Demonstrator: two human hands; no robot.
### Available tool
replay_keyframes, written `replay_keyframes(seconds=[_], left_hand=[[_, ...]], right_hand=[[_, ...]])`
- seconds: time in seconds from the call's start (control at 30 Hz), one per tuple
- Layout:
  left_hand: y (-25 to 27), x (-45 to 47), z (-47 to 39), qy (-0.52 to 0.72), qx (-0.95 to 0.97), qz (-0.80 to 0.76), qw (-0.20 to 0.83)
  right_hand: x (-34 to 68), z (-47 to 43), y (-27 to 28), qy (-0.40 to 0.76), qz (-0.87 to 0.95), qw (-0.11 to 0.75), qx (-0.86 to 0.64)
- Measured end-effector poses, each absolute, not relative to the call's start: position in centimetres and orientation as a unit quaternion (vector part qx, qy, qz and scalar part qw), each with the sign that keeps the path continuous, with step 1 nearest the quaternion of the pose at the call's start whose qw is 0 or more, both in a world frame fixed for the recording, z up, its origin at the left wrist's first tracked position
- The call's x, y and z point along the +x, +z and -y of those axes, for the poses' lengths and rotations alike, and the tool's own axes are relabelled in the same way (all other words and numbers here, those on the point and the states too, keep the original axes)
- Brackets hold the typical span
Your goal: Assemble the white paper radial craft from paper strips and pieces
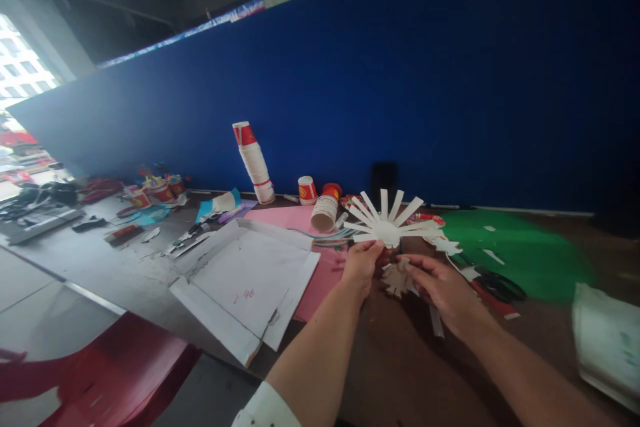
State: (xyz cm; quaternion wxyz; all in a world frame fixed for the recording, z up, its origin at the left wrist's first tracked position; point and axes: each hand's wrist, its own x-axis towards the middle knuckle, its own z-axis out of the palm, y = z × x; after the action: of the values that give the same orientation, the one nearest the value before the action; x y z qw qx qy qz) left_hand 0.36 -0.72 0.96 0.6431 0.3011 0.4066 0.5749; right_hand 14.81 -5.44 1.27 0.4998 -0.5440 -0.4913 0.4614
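Observation:
A white paper cutout (pixel 387 233) has a round middle and several long strips fanning out from it, like a paper cup cut open. My left hand (pixel 361 267) pinches its lower edge between thumb and fingers. Close beside it, my right hand (pixel 443 287) is closed on a pale, jagged paper piece (pixel 396 280), partly hidden by the fingers. A loose white strip (pixel 437 321) shows below the right hand. Behind that hand, another white cutout (pixel 443 244) with notched edges lies near black-handled scissors (pixel 500 284).
An open white box lid (pixel 250 280) lies to the left on pink paper (pixel 280 217). Red-and-white paper cups (pixel 255 163) stand stacked by the blue partition (pixel 450 80). Green paper (pixel 525 253) and a white packet (pixel 605 340) are on the right; a red chair (pixel 120 373) is lower left.

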Motion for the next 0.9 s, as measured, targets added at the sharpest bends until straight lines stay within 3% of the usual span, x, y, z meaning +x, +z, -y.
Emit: replay_keyframes(seconds=[0.9], left_hand=[[0.56, 0.48, 0.85, 0.559, 0.383, -0.375, 0.632]], right_hand=[[14.93, 4.86, 1.22, 0.518, 0.399, 0.548, -0.522]])
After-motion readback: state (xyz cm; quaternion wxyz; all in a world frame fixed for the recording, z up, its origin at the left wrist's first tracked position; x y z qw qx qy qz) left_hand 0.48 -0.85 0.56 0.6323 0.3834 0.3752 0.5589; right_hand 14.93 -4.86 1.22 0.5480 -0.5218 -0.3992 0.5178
